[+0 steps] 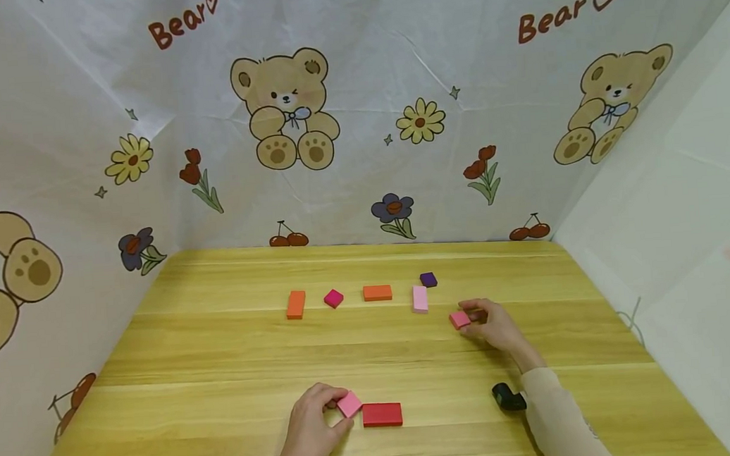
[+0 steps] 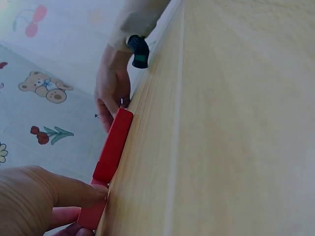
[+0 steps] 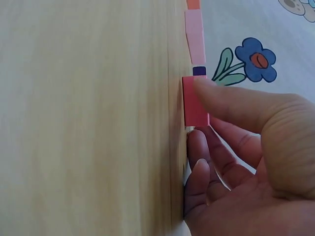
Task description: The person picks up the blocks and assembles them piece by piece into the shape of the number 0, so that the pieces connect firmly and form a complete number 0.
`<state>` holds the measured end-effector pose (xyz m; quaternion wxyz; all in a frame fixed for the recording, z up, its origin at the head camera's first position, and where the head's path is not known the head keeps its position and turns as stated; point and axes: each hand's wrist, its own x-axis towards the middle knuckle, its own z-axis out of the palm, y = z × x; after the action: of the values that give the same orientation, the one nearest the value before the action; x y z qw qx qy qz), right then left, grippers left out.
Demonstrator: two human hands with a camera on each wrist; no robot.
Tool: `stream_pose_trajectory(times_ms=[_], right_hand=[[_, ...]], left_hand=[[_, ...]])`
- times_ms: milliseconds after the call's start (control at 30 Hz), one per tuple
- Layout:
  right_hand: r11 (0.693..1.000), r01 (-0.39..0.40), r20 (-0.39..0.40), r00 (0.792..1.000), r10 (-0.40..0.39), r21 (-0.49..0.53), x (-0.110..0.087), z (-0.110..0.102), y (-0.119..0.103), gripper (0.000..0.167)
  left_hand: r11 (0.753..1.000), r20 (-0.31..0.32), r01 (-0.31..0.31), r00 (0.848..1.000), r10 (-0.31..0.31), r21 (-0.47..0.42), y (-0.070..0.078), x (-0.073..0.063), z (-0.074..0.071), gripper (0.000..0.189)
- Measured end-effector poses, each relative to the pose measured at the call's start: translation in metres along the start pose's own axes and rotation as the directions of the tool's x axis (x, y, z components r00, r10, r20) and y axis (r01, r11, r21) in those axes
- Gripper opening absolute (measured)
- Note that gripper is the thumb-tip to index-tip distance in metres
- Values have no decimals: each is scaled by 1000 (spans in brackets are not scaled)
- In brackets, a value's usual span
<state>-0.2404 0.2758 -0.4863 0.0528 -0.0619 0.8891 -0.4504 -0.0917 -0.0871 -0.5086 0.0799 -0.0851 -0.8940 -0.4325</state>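
My left hand (image 1: pixel 311 424) pinches a small pink square block (image 1: pixel 349 404) between thumb and fingers, low over the table front. Right beside that block lies a red rectangular block (image 1: pixel 382 415), its left end close to the pink one's corner; the left wrist view shows the red block (image 2: pixel 117 140) just beyond my thumb. Farther back on the right, my right hand (image 1: pixel 496 328) pinches a darker pink square block (image 1: pixel 459 320). In the right wrist view the thumb lies across this block (image 3: pixel 195 105), with the other fingers partly hidden behind it.
Across the back of the wooden table (image 1: pixel 222 365) lie an orange block (image 1: pixel 296 305), a magenta block (image 1: pixel 334 299), another orange block (image 1: pixel 377 293), a light pink block (image 1: pixel 419 300) and a purple block (image 1: pixel 429 279). A black wrist device (image 1: pixel 508 397) sits by the right sleeve. A bear-print cloth (image 1: pixel 350 201) rises behind.
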Motion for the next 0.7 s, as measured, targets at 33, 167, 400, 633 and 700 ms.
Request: stream_pose_trajectory(times_ms=[33,167,400,633,700], right_hand=[[1000,-1,-5,1000,1,-6,0,0,1,49],[999,-11,-31,999,10,-30,0,2,3,44],[999,-22,-61,998,20,-48,0,4,3,41],[998,-43,-68,997,40,-49,1,5,4,35],[997,-56,-70,996,53,-56,0,5,4,34]], left_hand=[[1000,-1,0,1000,0,1,0,0,0,37],[1000,4,1,1000,-1,-1,-1,0,0,37],[1000,9,1,1000,0,-6,-1,1,0,37],[1000,9,5,1000,-5,-8,-1,1,0,37],[1000,10,7,1000,-7,-9,-1,0,0,37]])
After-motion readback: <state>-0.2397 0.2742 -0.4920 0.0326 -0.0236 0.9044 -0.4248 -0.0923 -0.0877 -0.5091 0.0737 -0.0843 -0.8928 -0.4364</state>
